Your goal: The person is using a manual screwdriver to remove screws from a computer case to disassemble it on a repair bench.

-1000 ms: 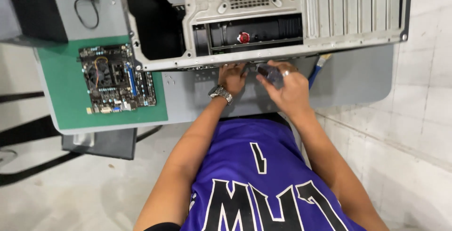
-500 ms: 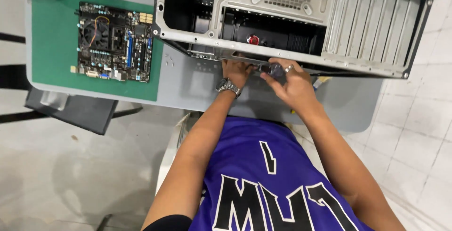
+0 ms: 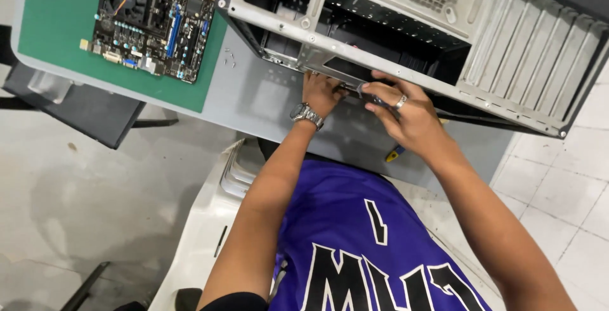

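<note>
While my left hand [image 3: 322, 92] (steel watch on its wrist) presses against the lower edge of the open grey metal computer case [image 3: 412, 32] on the grey table [image 3: 254, 98], my right hand [image 3: 406, 117] pinches a small dark part there, fingers curled together.

bare matt metal computer case [image 3: 406, 25] (perforated top); green mat [image 3: 57, 25] smooth.
</note>
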